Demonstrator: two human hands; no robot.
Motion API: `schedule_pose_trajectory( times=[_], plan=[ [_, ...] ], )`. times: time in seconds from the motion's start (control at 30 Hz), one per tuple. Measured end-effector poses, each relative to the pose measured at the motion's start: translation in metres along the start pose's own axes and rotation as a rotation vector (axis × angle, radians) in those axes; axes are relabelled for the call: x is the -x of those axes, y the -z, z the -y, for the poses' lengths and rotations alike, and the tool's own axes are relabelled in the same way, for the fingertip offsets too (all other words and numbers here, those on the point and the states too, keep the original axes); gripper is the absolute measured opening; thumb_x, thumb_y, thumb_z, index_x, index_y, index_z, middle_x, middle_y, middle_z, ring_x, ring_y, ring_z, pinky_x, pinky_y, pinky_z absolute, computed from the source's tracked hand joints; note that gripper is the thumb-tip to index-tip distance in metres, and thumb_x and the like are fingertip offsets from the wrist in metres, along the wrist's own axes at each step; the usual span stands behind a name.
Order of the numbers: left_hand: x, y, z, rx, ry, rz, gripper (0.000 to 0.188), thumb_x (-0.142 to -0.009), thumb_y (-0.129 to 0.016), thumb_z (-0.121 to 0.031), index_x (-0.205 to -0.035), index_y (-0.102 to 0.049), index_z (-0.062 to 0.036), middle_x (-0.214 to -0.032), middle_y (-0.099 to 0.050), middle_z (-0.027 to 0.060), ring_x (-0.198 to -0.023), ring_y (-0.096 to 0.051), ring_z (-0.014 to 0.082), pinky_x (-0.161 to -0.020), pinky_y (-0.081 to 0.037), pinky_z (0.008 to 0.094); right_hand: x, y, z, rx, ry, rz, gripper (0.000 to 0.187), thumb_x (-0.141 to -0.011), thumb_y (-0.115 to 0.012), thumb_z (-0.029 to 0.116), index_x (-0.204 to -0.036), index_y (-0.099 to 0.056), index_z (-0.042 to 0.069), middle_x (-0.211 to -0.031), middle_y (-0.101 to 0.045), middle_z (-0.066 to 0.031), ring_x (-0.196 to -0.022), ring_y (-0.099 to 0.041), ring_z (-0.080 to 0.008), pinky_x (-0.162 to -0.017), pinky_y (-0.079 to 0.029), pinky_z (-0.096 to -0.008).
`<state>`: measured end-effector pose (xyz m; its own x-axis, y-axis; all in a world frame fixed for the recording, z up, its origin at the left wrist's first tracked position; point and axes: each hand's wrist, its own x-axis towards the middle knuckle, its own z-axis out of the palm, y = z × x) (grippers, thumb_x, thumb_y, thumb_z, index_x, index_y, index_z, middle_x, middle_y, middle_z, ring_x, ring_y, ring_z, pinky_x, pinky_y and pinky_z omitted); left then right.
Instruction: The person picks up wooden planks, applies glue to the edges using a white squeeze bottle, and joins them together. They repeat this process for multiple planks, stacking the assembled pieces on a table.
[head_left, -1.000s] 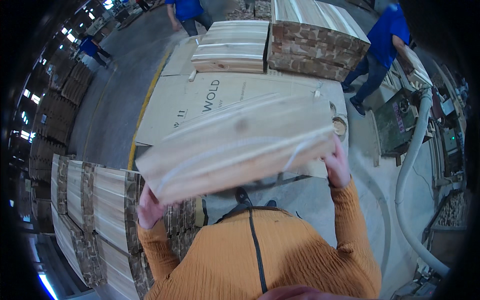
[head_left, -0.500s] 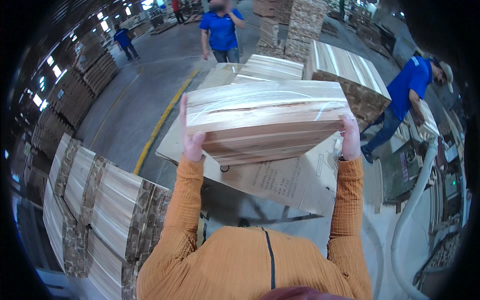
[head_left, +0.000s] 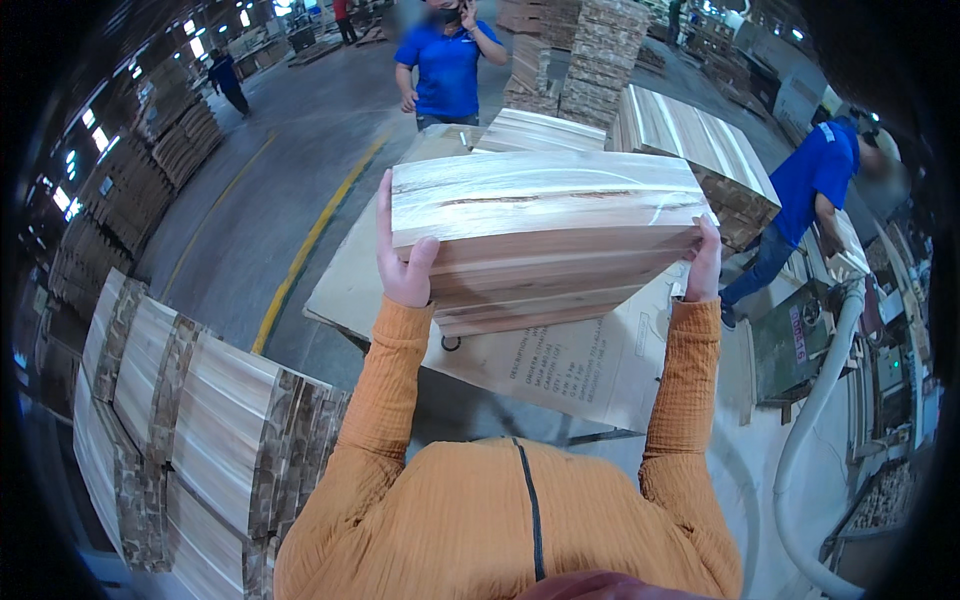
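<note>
A thick stack of wooden boards (head_left: 550,205) spans the space between my hands, above a cardboard-covered table. Pale chalk-like lines and a dark crack mark its top face; reddish-brown layers show along the side toward me. My left hand (head_left: 408,268) grips the left end, thumb on the near side and fingers along the end. At the opposite end, my right hand (head_left: 705,262) is closed around the near corner, its fingers partly hidden. Underneath lies the printed cardboard sheet (head_left: 600,375), largely covered by the boards.
Other board stacks (head_left: 690,115) stand beyond, and more (head_left: 215,420) are at the lower left. A person in blue (head_left: 447,70) stands across the table; another (head_left: 815,180) bends over boards at right. A pale hose (head_left: 805,450) curves along the right. A yellow floor line (head_left: 320,240) runs left.
My left hand has moved slightly right along with the stack's left end. The person across the table has shifted posture, and a distant person at the far left has walked a little.
</note>
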<state>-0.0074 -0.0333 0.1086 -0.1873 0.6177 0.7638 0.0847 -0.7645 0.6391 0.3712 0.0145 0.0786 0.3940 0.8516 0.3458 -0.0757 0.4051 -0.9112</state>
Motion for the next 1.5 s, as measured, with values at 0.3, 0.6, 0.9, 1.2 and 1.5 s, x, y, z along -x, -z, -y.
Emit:
schedule_pose_trajectory(
  times=[0.3, 0.6, 0.9, 1.2, 1.5],
  plan=[
    [0.037, -0.032, -0.039, -0.097, 0.005, -0.110, 0.082, -0.074, -0.058, -0.026, -0.143, -0.024, 0.0038, -0.145, -0.030, 0.0176, -0.134, -0.030, 0.0273, -0.110, -0.024, 0.0378, -0.012, 0.007, 0.008, 0.032, -0.153, 0.028, 0.050, -0.092, -0.042, 0.038, -0.119, -0.057, -0.001, -0.118, -0.057, -0.0069, -0.105, -0.052, -0.0142, -0.089, -0.040, -0.0266],
    [0.056, -0.035, -0.049, -0.395, -0.183, -0.127, 0.081, -0.087, -0.046, -0.056, -0.138, -0.032, 0.0056, -0.142, -0.034, 0.0198, -0.127, -0.040, 0.0304, -0.106, -0.031, 0.0403, 0.002, 0.073, 0.029, 0.210, -0.282, 0.471, 0.049, -0.095, -0.040, 0.049, -0.119, -0.057, 0.009, -0.103, -0.060, -0.0001, -0.085, -0.056, -0.0105, -0.075, -0.044, -0.0261],
    [0.066, -0.051, -0.056, -0.499, -0.267, -0.164, 0.071, -0.094, -0.026, -0.052, -0.131, -0.043, 0.0064, -0.142, -0.033, 0.0214, -0.124, -0.044, 0.0316, -0.102, -0.038, 0.0423, 0.063, 0.298, -0.032, 0.766, -0.323, 0.261, 0.024, -0.085, -0.062, 0.021, -0.099, -0.067, 0.003, -0.081, -0.066, -0.0048, -0.069, -0.058, -0.0107, -0.065, -0.048, -0.0240],
    [0.068, -0.043, -0.058, -0.460, -0.215, -0.146, 0.076, -0.091, -0.035, -0.057, -0.137, -0.035, 0.0046, -0.138, -0.039, 0.0191, -0.121, -0.046, 0.0296, -0.100, -0.039, 0.0398, 0.041, 0.261, -0.070, 1.422, -0.263, 0.616, 0.026, -0.080, -0.055, 0.013, -0.101, -0.069, 0.009, -0.101, -0.066, -0.0166, -0.095, -0.063, -0.0307, -0.085, -0.050, -0.0397],
    [0.051, -0.034, -0.044, -0.294, -0.133, -0.153, 0.077, -0.087, -0.052, -0.050, -0.140, -0.031, 0.0024, -0.136, -0.043, 0.0160, -0.119, -0.047, 0.0228, -0.101, -0.035, 0.0327, 0.022, 0.235, -0.101, 1.839, -0.422, 0.824, 0.034, -0.071, -0.066, 0.019, -0.102, -0.067, 0.005, -0.105, -0.066, -0.0164, -0.100, -0.063, -0.0302, -0.083, -0.052, -0.0403]
  ],
)
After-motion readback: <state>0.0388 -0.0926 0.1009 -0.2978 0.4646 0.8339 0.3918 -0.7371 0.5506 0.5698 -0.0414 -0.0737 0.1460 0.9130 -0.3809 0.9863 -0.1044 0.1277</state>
